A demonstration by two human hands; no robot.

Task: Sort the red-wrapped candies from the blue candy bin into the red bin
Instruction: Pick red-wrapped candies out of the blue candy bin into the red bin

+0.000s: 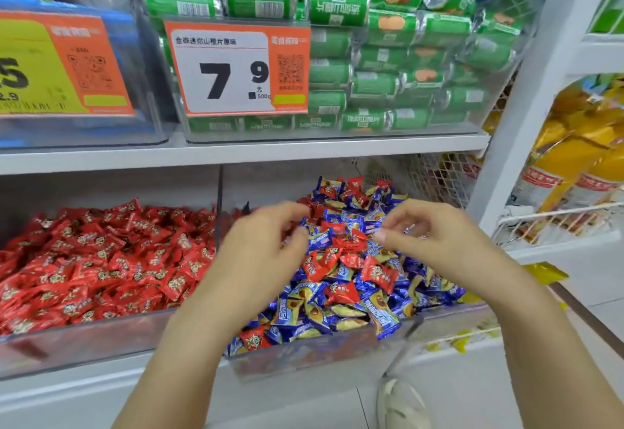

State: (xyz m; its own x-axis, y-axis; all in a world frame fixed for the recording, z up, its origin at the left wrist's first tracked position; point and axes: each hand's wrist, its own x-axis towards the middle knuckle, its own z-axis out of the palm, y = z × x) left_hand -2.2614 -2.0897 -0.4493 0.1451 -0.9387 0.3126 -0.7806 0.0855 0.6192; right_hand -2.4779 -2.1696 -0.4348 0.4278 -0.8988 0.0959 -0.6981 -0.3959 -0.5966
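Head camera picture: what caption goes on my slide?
Two hands, left hand and right hand, hover over mixed blue bin beside red bin.

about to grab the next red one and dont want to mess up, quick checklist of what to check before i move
1. Red candies left in the blue candy bin: ok, one red-wrapped candy lies on top.
2. Left hand free: cannot tell, blurred.
3. Right hand free: cannot tell, fingers curled.
4. Red bin has room: ok.
5. Divider between bins visible: ok.
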